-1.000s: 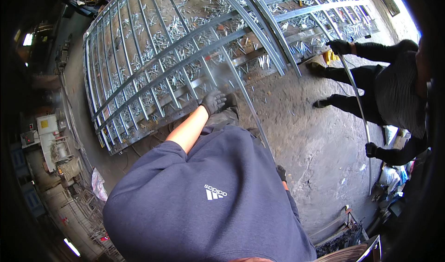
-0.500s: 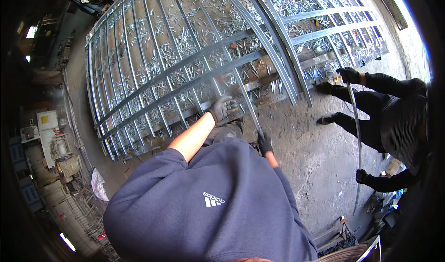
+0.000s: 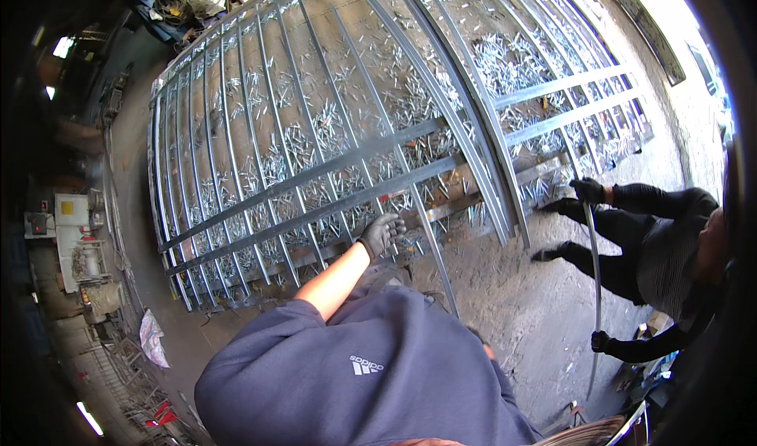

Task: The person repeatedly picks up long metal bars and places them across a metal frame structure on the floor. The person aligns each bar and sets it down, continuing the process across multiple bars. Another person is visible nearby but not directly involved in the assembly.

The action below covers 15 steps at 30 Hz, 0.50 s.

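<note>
A slim metal bar (image 3: 438, 263) slants off the near edge of a low platform (image 3: 451, 207), its lower end running down beside my dark sweatshirt (image 3: 347, 375). My left grip (image 3: 383, 235), in a dark glove below a bare forearm (image 3: 337, 284), hangs near the slat ends left of the bar, fingers loosely parted with nothing visible in them; whether it touches metal, I cannot tell. My right grip (image 3: 476, 336) is nearly hidden behind the sweatshirt, close to the bar's lower end, and I cannot tell whether it is grasping anything. Around the bar, parallel slats (image 3: 322, 61) cross two long flat strips (image 3: 339, 203), with small shiny metal pieces (image 3: 505, 63) strewn beneath. Darker rails (image 3: 498, 162) lie just to the right. Farther right, on the grey floor (image 3: 520, 312), a co-worker (image 3: 666, 268) in dark clothing holds a long, slightly curved rod (image 3: 595, 268) between two gloved hands, the upper (image 3: 587, 190) near the platform, the lower (image 3: 602, 341) well apart from it.
</note>
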Each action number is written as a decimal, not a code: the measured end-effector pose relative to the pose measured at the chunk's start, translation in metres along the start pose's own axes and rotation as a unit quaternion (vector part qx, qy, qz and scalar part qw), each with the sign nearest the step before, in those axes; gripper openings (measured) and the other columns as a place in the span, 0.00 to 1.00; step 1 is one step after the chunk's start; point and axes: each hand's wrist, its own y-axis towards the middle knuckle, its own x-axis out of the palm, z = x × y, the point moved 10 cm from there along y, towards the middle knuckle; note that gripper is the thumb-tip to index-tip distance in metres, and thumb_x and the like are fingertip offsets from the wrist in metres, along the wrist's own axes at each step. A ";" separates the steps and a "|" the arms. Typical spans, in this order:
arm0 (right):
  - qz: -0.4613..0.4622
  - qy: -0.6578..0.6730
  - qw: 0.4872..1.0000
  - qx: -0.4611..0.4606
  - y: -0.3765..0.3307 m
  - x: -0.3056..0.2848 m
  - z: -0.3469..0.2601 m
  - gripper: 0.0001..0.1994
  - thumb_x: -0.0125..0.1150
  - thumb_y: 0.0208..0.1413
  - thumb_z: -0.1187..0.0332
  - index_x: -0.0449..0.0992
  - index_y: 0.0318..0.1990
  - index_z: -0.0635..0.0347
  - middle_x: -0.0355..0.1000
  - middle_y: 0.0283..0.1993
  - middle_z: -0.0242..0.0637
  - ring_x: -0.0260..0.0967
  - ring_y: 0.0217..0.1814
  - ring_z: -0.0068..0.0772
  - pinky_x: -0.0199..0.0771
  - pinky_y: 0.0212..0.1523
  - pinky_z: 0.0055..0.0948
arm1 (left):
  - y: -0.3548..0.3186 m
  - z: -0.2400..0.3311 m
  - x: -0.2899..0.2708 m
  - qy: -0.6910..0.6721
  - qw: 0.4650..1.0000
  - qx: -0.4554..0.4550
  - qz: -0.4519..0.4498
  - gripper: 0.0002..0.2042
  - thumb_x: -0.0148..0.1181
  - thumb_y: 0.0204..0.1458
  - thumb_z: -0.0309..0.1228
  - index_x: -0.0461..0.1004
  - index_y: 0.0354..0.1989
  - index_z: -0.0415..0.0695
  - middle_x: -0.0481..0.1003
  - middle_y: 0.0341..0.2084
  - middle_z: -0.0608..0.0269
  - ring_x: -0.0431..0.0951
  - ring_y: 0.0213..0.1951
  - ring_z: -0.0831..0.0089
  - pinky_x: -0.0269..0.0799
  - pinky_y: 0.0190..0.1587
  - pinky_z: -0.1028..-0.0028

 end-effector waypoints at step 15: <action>0.260 0.442 0.797 0.318 0.151 -0.108 -0.084 0.22 0.57 0.59 0.45 0.79 0.36 0.57 0.64 0.19 0.30 0.61 0.20 0.27 0.62 0.19 0.34 | -0.014 0.013 0.004 0.021 1.000 0.005 -0.006 0.16 0.54 0.60 0.40 0.72 0.50 0.41 0.77 0.43 0.59 0.80 0.44 0.66 0.79 0.47 0.64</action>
